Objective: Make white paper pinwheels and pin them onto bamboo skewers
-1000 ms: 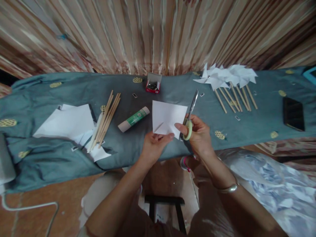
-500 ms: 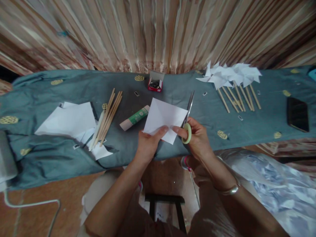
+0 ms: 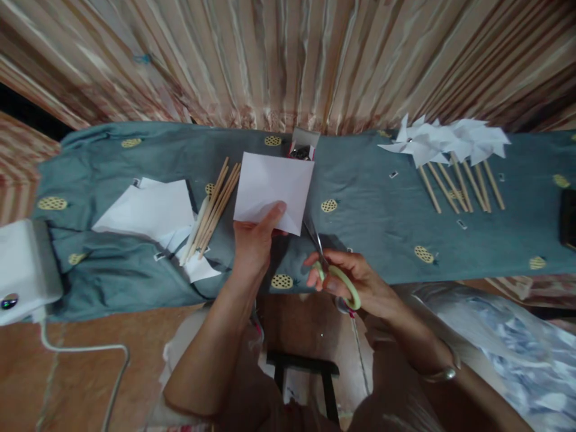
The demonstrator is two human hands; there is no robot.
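My left hand [image 3: 254, 240] pinches the near edge of a white paper square [image 3: 273, 189], holding it up above the teal cloth [image 3: 369, 210]. My right hand [image 3: 348, 282] grips pale green-handled scissors [image 3: 333, 270], whose blades point up-left and meet the paper's lower right corner. A bundle of wooden sticks [image 3: 215, 207] lies just left of the paper. A small open box of pins [image 3: 302, 147] is partly hidden behind the paper's top edge.
Loose white paper sheets [image 3: 148, 210] lie at the left. Several finished paper pinwheels on sticks [image 3: 450, 150] rest at the back right. A dark phone [image 3: 567, 219] is at the right edge. A white appliance with a cable [image 3: 22, 270] sits at the left. A striped curtain hangs behind.
My left hand lifted the paper up and left, covering the glue stick. My right hand swung the scissors from beside the paper to below it, blades now at its lower right corner.
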